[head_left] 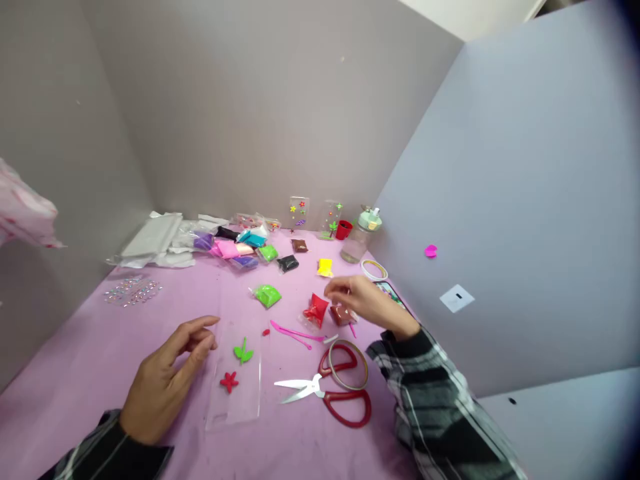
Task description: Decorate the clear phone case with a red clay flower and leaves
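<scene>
My left hand [170, 377] hovers at the left edge of a clear plastic case [233, 408], its fingers apart and nothing between them. On the case lie a red clay flower [229, 382] and a green stem with leaves [243, 351]. A small red piece [266, 332] rests to the right of the case. My right hand [367, 300] is over the brown clay packet [343, 315], beside the red clay packet [316, 310]; its fingertips are bent close together, and whether they hold anything is too small to tell. Pink tools [295, 333] lie nearby.
Open red-handled scissors [345, 397] and a tape roll [367, 380] lie front centre. Green [267, 295], black [288, 263] and yellow [325, 267] packets lie further back, with a glass jar [355, 243] near the wall. Gem stickers [133, 291] are at left.
</scene>
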The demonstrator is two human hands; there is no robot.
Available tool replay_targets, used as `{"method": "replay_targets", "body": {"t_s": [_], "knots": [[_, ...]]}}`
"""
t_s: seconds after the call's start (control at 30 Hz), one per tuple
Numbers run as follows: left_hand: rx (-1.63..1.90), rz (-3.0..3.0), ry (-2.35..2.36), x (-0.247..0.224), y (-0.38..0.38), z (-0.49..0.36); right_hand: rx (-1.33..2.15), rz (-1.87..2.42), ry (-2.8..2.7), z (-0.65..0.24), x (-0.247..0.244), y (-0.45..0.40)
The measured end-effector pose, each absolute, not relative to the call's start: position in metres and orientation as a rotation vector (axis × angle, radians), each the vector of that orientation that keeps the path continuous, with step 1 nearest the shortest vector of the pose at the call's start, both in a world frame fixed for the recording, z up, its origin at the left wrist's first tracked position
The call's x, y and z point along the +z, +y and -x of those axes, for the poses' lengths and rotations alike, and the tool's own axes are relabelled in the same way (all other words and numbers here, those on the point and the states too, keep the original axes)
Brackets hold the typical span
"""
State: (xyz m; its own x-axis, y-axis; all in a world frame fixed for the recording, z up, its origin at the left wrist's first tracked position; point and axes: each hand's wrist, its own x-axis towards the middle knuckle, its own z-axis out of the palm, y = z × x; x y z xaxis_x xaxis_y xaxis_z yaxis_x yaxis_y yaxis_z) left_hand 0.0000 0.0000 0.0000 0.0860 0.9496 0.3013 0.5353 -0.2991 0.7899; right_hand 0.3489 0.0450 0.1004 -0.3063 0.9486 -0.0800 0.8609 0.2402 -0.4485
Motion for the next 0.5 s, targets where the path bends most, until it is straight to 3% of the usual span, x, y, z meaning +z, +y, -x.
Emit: {"method": "replay_targets", "body": {"t_s": [0.17,0.33,0.5], "knots": [[1.133,-1.861,1.445,0.001,-0.002,-0.003,0.222,1.916,-2.271,-0.354,0.080,0.114],[1.167,-1.844,1.409,0.006,-0.004,-0.007,0.277,1.977,-2.341,-0.351,0.058,0.142],[1.232,-1.810,1.406,0.020,-0.007,-0.008,0.421,1.850,-2.245,-0.346,0.081,0.120]]}}
